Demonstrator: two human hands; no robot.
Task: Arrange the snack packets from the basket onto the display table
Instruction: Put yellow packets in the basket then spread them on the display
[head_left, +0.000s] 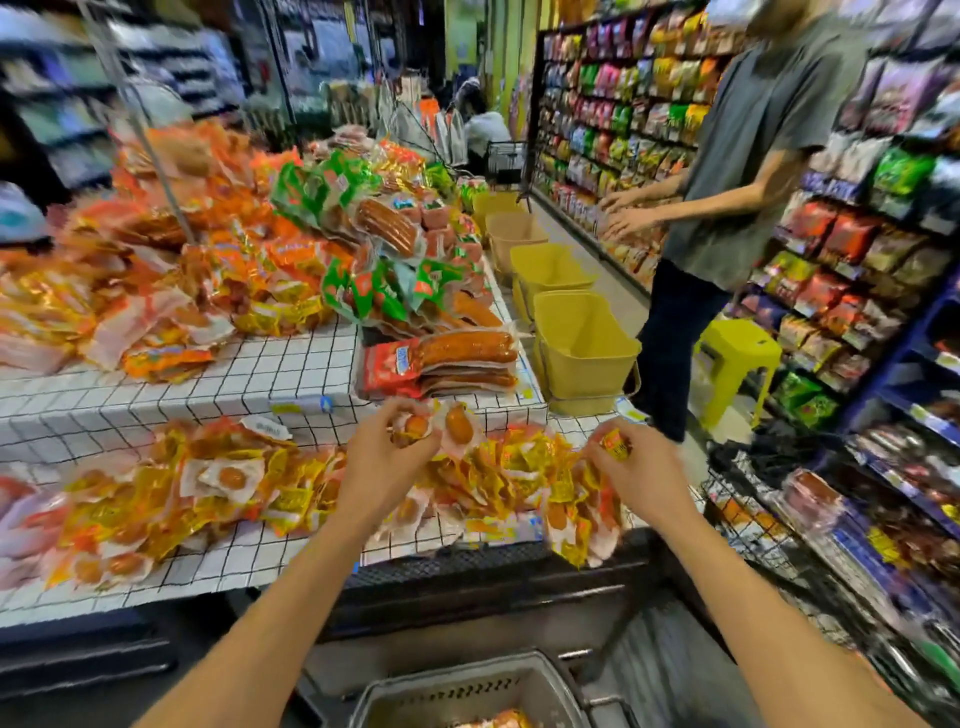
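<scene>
A grey basket (467, 691) sits low at the bottom centre, with a few orange packets showing inside. Above it, the checked display table (291, 374) holds a heap of yellow-and-orange snack packets (218, 493) on its lower tier. My left hand (384, 447) grips a clear packet with orange sausage pieces (441, 423) over the heap. My right hand (634, 462) pinches a small yellow-and-red packet (615, 444) near the table's right corner.
The upper tier carries stacked sausage packs (447, 358) and green packets (384, 291). Yellow bins (582, 348) line the table's right side. A person in a grey shirt (769, 156) reaches into the snack shelves (623, 104) beside a yellow stool (737, 358).
</scene>
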